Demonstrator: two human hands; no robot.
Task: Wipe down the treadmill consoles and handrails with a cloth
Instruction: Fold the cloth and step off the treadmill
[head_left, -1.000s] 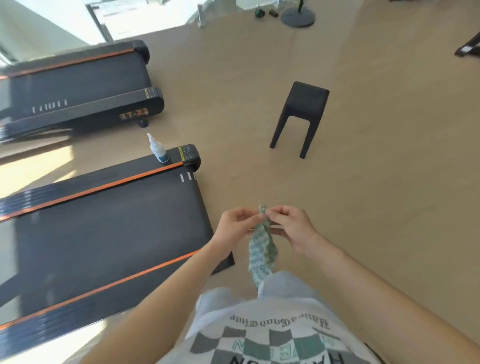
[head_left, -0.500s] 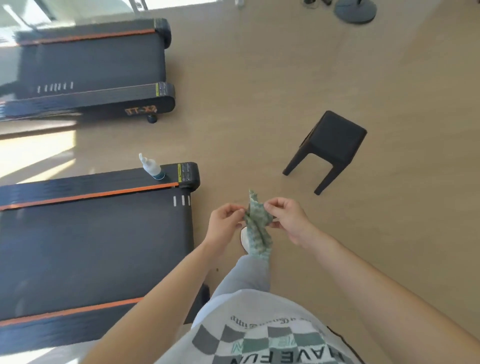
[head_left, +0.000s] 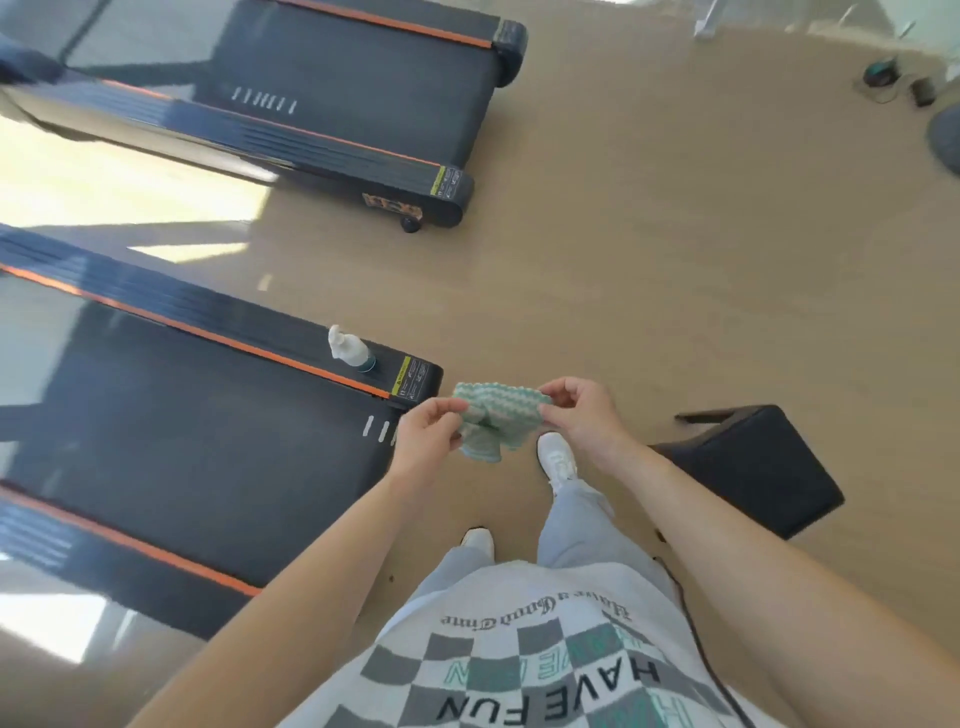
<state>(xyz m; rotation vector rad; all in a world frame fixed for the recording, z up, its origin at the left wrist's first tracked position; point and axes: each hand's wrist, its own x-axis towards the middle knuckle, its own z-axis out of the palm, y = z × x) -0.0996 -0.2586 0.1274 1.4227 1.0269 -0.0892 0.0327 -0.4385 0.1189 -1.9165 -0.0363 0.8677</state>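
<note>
While the person stands on the wooden floor (head_left: 649, 234) just off the rear corner of the nearer treadmill (head_left: 208, 441), a green-and-white zigzag cloth (head_left: 493, 415) is held in the air between both hands at waist height. The left hand (head_left: 426, 434) pinches one end of its upper edge and the right hand (head_left: 582, 415) pinches the other, thumb against curled fingers. The top edge is drawn fairly straight and the rest hangs bunched below, a hold that suits opening or refolding the cloth into a flat wiping face. A small white spray bottle (head_left: 349, 349) stands upright on the treadmill's side rail near the end cap, probably parked there within reach so both hands stay free. A second treadmill (head_left: 337, 93) lies well apart beyond it, and a dark stool (head_left: 753, 467) stands near the person's right. No console or handrail is in view, so wiping appears not yet begun.
</note>
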